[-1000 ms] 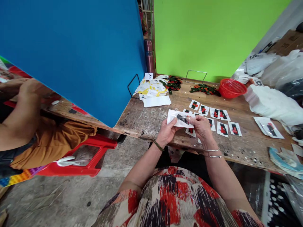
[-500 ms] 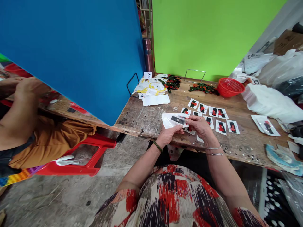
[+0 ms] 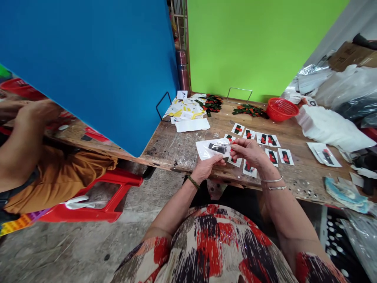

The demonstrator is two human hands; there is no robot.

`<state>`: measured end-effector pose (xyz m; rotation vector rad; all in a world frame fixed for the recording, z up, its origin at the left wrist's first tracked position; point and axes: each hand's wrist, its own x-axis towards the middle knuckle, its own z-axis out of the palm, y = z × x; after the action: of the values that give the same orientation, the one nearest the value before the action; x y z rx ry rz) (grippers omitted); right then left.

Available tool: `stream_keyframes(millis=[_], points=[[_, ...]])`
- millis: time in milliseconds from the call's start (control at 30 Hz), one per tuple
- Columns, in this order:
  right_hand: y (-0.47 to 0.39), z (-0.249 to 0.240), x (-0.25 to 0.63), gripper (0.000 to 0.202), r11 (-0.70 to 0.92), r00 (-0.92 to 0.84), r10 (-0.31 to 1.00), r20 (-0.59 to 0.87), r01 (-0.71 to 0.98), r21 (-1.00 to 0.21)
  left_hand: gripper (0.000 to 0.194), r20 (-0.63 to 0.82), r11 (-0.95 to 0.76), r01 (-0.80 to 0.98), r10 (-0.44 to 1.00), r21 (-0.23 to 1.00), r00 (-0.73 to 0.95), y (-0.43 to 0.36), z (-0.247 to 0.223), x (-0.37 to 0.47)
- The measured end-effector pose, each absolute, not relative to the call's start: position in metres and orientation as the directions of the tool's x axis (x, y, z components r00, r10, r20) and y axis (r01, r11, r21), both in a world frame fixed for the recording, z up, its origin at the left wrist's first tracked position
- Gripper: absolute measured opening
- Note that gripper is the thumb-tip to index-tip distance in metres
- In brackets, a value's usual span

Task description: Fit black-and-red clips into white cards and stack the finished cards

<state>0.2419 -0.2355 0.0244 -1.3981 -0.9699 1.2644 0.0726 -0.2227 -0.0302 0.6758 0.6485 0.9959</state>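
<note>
Over the table point(image 3: 171, 146), left fingers point(image 3: 217, 158) closed, pinching packet point(image 3: 212, 147)

Soft, diffuse light with stretched wide-angle edges

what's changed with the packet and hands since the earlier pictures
The packet, in the left hand, has shifted slightly left over the bench. The right hand has drawn to the packet's right end, no longer covering part of the dark piece; what it pinches there is unclear. The laid-out cards and red basket stayed put.
</note>
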Motion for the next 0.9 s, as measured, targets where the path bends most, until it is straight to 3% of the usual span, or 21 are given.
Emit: stream_keyframes(millis=[200,433,567,667,800,900], points=[[-0.233,0.034,0.244,0.032,-0.154,0.108,0.982,-0.152,0.011,-0.988,0.042,-0.185,0.404,-0.518,0.887,0.754,0.422,-0.223,-0.032,0.072],[-0.23,0.035,0.249,0.034,-0.267,0.008,0.964,-0.268,-0.045,-0.963,0.043,-0.187,0.448,-0.521,0.859,0.727,0.477,-0.22,-0.032,0.068],[-0.229,0.04,0.248,0.029,-0.271,-0.006,0.962,-0.272,0.061,-0.961,0.043,-0.187,0.47,-0.509,0.84,0.721,0.509,-0.218,-0.034,0.065],[-0.23,0.047,0.247,0.024,-0.222,0.0,0.974,-0.225,0.14,-0.965,0.043,-0.206,0.484,-0.484,0.83,0.729,0.519,-0.217,-0.036,0.066],[-0.232,0.054,0.249,0.023,-0.238,0.03,0.971,-0.236,0.14,-0.961,0.04,-0.214,0.479,-0.509,0.844,0.715,0.493,-0.216,-0.037,0.068],[-0.235,0.055,0.252,0.029,-0.168,0.118,0.981,-0.155,0.111,-0.979,0.039,-0.211,0.471,-0.534,0.854,0.702,0.476,-0.216,-0.037,0.069]])
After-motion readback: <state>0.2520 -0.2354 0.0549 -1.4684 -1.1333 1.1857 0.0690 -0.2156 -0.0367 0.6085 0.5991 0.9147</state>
